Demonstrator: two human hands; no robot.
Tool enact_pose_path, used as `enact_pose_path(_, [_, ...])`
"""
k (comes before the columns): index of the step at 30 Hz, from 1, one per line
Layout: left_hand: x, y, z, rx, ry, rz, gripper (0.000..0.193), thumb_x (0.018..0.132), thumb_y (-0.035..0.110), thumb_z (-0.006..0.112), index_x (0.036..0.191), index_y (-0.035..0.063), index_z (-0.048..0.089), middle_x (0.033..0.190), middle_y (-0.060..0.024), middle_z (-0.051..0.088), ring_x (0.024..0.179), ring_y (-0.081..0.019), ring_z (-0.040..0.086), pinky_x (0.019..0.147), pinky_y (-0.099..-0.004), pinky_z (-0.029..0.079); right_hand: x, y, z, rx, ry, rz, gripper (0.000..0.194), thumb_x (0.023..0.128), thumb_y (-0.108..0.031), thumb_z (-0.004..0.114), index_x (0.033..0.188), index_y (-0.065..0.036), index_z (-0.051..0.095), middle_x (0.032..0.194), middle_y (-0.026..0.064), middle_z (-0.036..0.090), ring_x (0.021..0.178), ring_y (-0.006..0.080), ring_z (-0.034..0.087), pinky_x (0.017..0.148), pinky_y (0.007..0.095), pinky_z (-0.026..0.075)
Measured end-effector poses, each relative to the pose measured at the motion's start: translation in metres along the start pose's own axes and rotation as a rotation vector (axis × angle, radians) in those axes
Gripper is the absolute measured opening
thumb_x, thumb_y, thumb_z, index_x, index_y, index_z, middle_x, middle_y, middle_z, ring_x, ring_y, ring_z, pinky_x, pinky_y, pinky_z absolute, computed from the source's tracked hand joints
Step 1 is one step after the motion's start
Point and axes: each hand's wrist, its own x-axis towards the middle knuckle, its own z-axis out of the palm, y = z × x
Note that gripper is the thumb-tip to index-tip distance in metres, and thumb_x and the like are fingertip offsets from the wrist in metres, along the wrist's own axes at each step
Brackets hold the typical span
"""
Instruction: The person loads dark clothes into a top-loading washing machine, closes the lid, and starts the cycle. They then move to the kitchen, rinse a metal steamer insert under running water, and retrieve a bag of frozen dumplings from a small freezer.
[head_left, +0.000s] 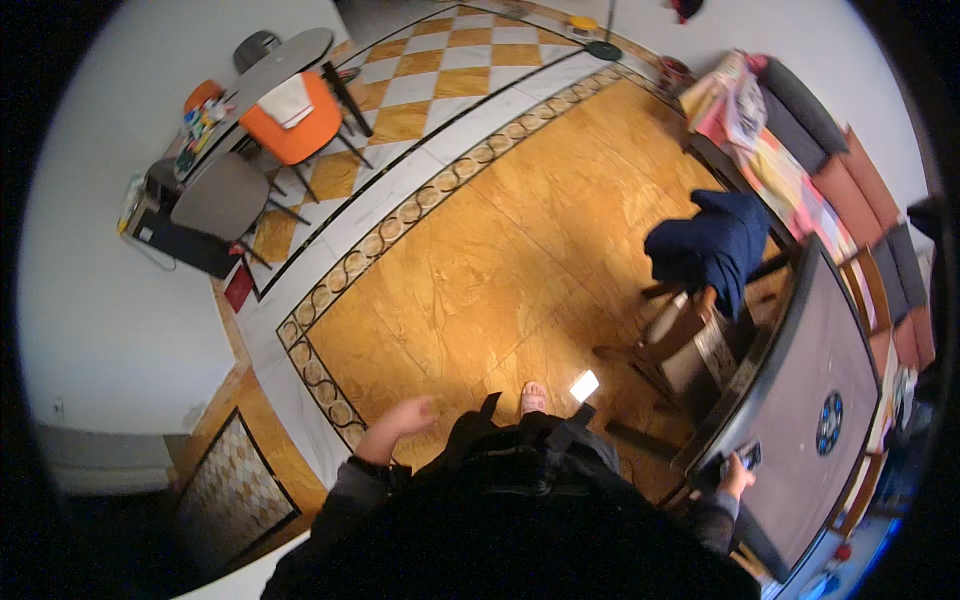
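My left hand (409, 418) hangs out over the tiled floor (480, 277) at the lower centre, blurred, with nothing visible in it; its finger pose is unclear. At the lower right, my right hand (737, 477) is closed around a dark phone-like device (748, 453), above the near edge of a grey-topped table (810, 360). A round dark disc (829, 423) with blue marks sits in the tabletop. My sandalled foot (533, 397) shows on the floor, and a bright white rectangular patch (584, 386) lies to its right.
A wooden chair (679, 330) with dark blue clothing (709, 240) stands left of the table. A cloth-covered sofa (817, 165) lines the right wall. Upper left are a cluttered dining table (281, 64), an orange chair (292, 135) and a grey chair (221, 196). A floor-stand base (604, 51) stands at the top.
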Motion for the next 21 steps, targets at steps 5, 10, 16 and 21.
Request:
enact_pose_path(5, [0.071, 0.03, -0.092, -0.046, 0.199, 0.172, 0.047, 0.082, 0.03, 0.067, 0.12, 0.0056, 0.056, 0.104, -0.0156, 0.065, 0.094, -0.0301, 0.062, 0.08, -0.0371, 0.05, -0.031, -0.013, -0.014, 0.726, -0.272, 0.048, 0.049, 0.076, -0.044, 0.07, 0.113, -0.016, 0.053, 0.116, 0.0047, 0.05, 0.091, 0.0212, 0.047, 0.073, 0.0358, 0.04])
enact_pose_path(10, [0.105, 0.038, -0.174, 0.143, -0.032, 0.169, 0.05, 0.082, 0.033, 0.067, 0.123, 0.0064, 0.054, 0.105, -0.0139, 0.065, 0.096, -0.027, 0.063, 0.081, -0.0345, 0.049, -0.132, -0.081, 0.017, 1.066, -0.236, 0.059, 0.024, 0.079, -0.029, 0.069, 0.09, -0.016, 0.052, 0.078, 0.0042, 0.055, 0.075, 0.0154, 0.052, 0.063, 0.0339, 0.048])
enact_pose_path(16, [0.139, 0.072, -0.268, -0.265, -0.18, 0.367, 0.055, 0.089, 0.03, 0.063, 0.137, 0.016, 0.041, 0.122, -0.0097, 0.058, 0.113, -0.0211, 0.055, 0.095, -0.0378, 0.045, -0.354, -0.199, 0.186, 0.697, -0.616, -0.739, 0.079, 0.075, -0.013, 0.064, 0.142, -0.02, 0.024, 0.131, 0.0138, 0.047, 0.115, 0.0263, 0.052, 0.083, 0.0453, 0.05])
enact_pose_path(21, [0.159, 0.117, -0.305, -0.978, -0.198, 0.482, 0.077, 0.09, 0.027, 0.062, 0.148, 0.0152, 0.013, 0.138, -0.0095, 0.044, 0.123, -0.0243, 0.047, 0.099, -0.0434, 0.042, -0.553, -0.252, 0.387, 0.333, -1.5, -0.57, 0.094, 0.07, -0.028, 0.07, 0.147, -0.02, 0.016, 0.128, 0.0124, 0.047, 0.111, 0.0242, 0.051, 0.082, 0.0361, 0.05])
